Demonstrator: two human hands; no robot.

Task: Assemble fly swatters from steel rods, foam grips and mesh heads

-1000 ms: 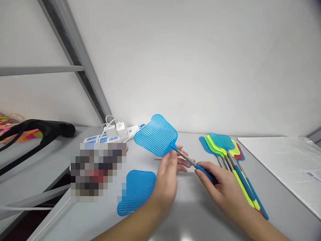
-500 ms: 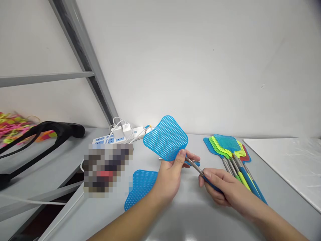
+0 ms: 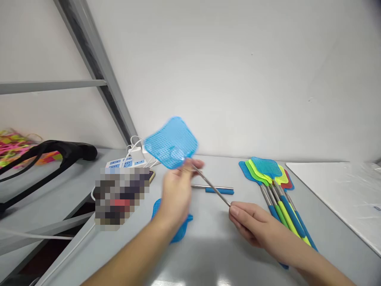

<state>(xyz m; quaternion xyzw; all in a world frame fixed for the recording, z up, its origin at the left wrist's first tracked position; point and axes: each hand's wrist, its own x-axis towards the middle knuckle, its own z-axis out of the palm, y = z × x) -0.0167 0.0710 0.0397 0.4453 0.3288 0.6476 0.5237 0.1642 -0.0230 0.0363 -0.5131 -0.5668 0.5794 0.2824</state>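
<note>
A blue fly swatter (image 3: 173, 139) is held tilted up between my two hands, its mesh head blurred by motion. My left hand (image 3: 179, 186) pinches it where the head meets the metal rod. The thin rod runs down right to my right hand (image 3: 248, 224), whose fingers are wrapped round the handle end and hide it. Beneath my left forearm lies a loose blue swatter head (image 3: 180, 233), partly covered. A metal telescopic rod with a blue grip (image 3: 219, 191) lies on the table behind the held swatter.
A fanned pile of fly swatters (image 3: 276, 186) in blue, green, yellow and red lies at the right. Beyond it is a white board (image 3: 333, 190). A power strip (image 3: 126, 162) with white chargers, a phone-like item partly blurred out, and a black strap-like frame (image 3: 68, 153) are at the left.
My left hand has moved up and left with the swatter head, and a longer stretch of thin rod now shows between my hands. My right hand has shifted slightly left.
</note>
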